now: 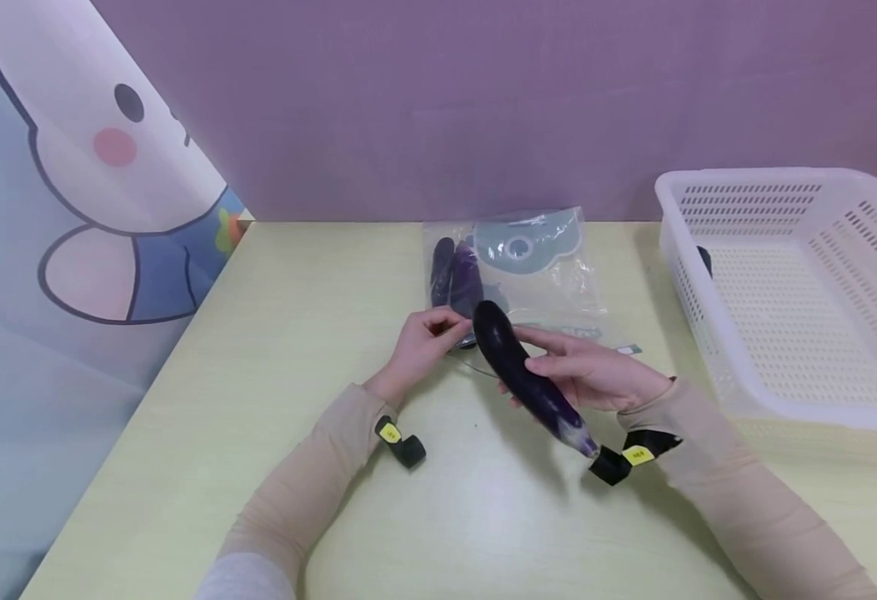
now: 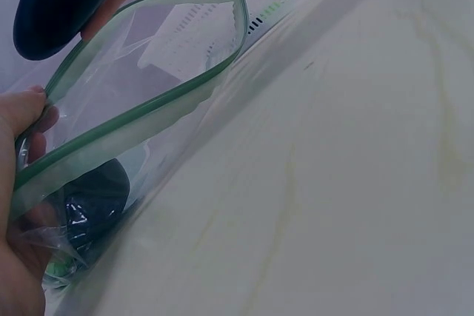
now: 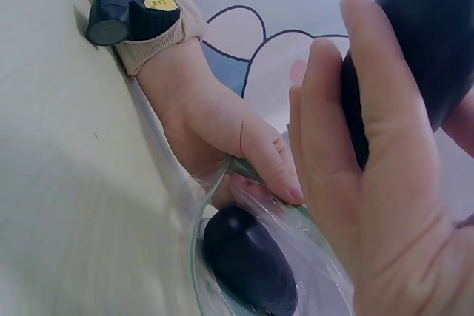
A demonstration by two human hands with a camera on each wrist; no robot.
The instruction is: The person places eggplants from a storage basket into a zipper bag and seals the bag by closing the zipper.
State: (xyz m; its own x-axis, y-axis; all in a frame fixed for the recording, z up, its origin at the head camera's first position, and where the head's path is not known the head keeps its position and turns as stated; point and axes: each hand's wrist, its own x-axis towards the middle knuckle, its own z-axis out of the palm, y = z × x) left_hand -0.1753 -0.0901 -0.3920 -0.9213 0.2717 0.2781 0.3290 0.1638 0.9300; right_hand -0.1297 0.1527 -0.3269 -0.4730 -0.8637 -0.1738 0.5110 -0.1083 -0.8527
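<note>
My right hand [image 1: 584,367] grips a dark purple eggplant [image 1: 521,367], its rounded end toward the bag and its pale stem end toward me. With thumb and fingers my left hand [image 1: 427,342] pinches the edge of a clear zip bag [image 1: 543,300] lying on the table. The bag's green-edged mouth [image 2: 141,120] gapes in the left wrist view. Two eggplants [image 1: 455,271] lie side by side inside, at the bag's left. In the right wrist view the rounded end of a bagged eggplant [image 3: 248,260] shows just below my left fingers. The held eggplant is over the mouth, outside the bag.
A white perforated plastic basket [image 1: 754,358] stands at the right, with a small dark thing [image 1: 704,260] at its left inner wall. Behind the table [image 1: 273,350] rises a purple panel [image 1: 438,108]. A cartoon-printed cloth [image 1: 71,375] hangs at the left.
</note>
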